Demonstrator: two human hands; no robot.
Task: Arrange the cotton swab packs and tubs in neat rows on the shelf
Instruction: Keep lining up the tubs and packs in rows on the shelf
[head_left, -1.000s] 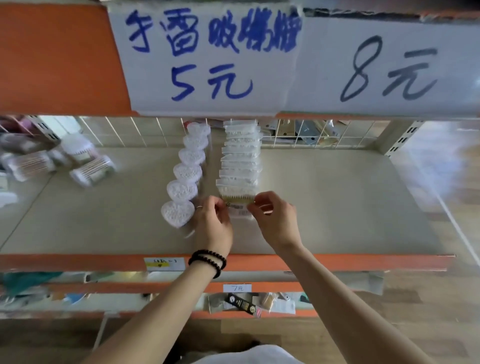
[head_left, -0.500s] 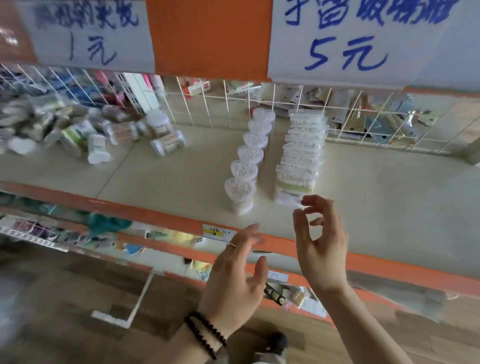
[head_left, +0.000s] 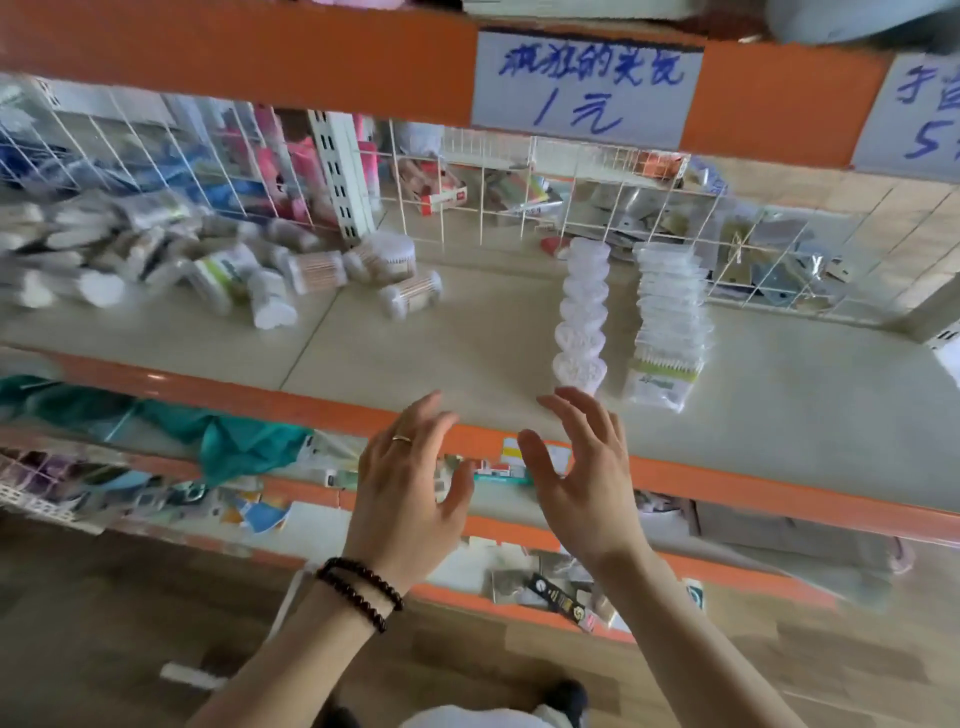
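Left hand (head_left: 410, 483) and right hand (head_left: 582, 478) raised, spread, holding nothing

Soft, even daylight fills the scene, brightest at the far right where the pale shelf (head_left: 779, 405) washes out. Shadows are faint. Motion blur smears the pile of tubs (head_left: 156, 270) at far left most; my hands near the centre stay fairly sharp. The wide lens bows the orange beam (head_left: 234, 57) and tilts the edges
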